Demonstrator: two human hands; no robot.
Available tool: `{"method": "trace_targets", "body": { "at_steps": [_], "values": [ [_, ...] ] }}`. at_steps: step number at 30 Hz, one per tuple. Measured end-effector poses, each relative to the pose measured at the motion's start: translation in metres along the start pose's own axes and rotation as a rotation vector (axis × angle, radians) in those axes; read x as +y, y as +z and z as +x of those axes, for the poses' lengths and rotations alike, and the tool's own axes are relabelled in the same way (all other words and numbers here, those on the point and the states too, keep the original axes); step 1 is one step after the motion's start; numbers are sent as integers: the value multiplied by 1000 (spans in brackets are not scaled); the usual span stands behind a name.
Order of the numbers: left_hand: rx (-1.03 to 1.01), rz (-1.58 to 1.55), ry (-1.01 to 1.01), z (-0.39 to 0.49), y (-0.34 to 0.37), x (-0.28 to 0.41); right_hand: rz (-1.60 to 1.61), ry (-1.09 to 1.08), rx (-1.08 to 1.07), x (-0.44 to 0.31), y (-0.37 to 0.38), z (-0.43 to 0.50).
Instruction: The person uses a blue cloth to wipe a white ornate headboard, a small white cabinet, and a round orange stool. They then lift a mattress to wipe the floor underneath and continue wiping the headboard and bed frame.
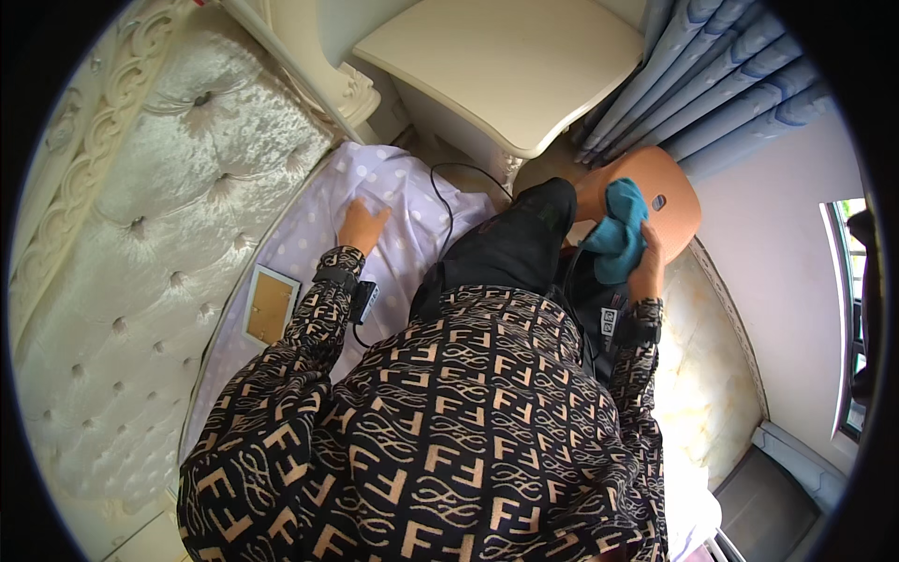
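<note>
My left hand (363, 225) rests on a lilac sheet with white dots (414, 186) that covers the bed; its fingers are apart and nothing is seen in it. In my right hand (650, 263) hangs a crumpled teal cloth (619, 235), held in front of an orange plastic stool (678, 190). A picture frame (271, 306) lies back side up on the sheet, to the left of my left forearm. A black cable (449, 211) loops over the sheet's edge near my leg.
A cream bedside table (506, 63) with curved edges stands ahead. Blue curtains (730, 84) hang at the upper right. The tufted headboard (175, 211) runs along the left. At the lower right stands a dark grey object (769, 499), near the wall and window.
</note>
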State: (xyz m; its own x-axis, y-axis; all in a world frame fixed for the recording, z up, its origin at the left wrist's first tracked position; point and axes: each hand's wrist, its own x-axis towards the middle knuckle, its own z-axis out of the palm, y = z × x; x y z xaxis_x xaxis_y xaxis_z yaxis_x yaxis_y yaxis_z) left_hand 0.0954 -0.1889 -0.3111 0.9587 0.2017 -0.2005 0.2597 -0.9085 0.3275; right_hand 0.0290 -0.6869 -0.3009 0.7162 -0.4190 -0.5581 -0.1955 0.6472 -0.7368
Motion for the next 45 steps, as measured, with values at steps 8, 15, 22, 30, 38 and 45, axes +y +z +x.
{"method": "trace_targets", "body": {
  "at_steps": [8, 15, 22, 30, 38, 45],
  "values": [
    [2, 426, 527, 42, -5, 56, -484, -100, -197, -1, 96, -33],
    [-69, 621, 326, 88, 47, 49, -701, -339, -252, 0, 181, 1],
    [-303, 679, 162, 131, 53, 31, -821, -395, -403, 21, 250, 81],
    [-161, 370, 473, 68, 40, 56, -1173, -1020, -469, 72, 248, 114],
    [-324, 238, 227, 39, -36, 106, -1475, -745, -700, 62, 280, 125],
    [-606, 166, -385, -71, -89, 112, -1535, -787, -898, 53, 288, 140]
  ]
}}
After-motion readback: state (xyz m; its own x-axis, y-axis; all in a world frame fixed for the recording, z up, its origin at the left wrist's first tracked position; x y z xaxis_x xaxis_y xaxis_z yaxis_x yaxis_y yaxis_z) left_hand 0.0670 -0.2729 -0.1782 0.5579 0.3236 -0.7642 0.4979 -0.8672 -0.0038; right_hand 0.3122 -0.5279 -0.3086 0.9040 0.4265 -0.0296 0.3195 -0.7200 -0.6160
